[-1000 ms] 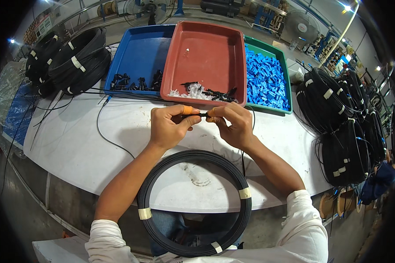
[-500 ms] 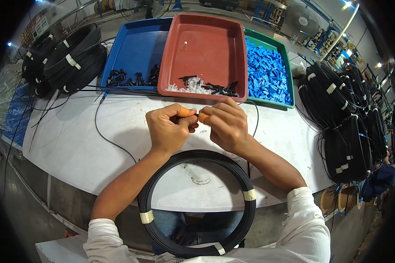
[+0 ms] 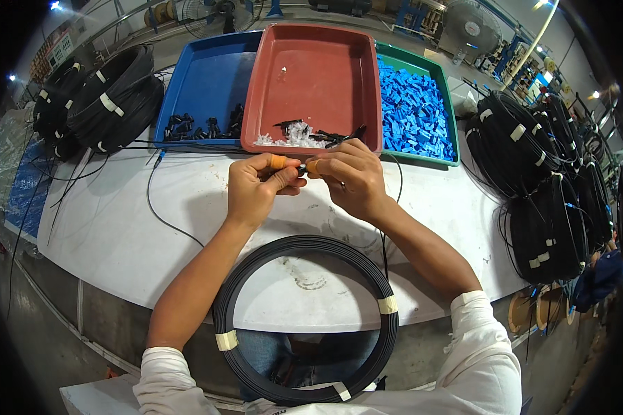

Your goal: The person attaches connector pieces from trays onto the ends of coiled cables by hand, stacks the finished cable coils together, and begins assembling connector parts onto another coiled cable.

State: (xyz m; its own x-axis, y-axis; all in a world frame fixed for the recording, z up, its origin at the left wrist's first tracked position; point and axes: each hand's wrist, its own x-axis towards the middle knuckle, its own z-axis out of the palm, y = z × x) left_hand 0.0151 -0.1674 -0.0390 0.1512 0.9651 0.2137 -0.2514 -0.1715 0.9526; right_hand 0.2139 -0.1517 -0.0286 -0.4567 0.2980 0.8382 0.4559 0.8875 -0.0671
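My left hand (image 3: 252,195) and my right hand (image 3: 355,178) meet above the white table, just in front of the red tray. Orange covers wrap a finger of each hand. Between the pinched fingertips is a small black connector (image 3: 302,169) with a light bit at its edge; the fingers hide most of it, and both hands grip it. Below my hands a coil of black cable (image 3: 304,243), bound with pale tape, lies partly on the table and partly over my lap. A loose cable end with a blue connector (image 3: 159,160) rests left of my left hand.
Side by side stand a blue tray (image 3: 214,76) with black clips (image 3: 204,128), a red tray (image 3: 311,76) with white pieces (image 3: 296,135) and black parts, and a green tray (image 3: 454,142) of blue connectors (image 3: 415,104). Cable coils flank the table, left (image 3: 111,104) and right (image 3: 516,149).
The fingers of my right hand have shifted around the connector, and more of it shows between the fingertips. The whole view has moved slightly; trays and coil stay put.
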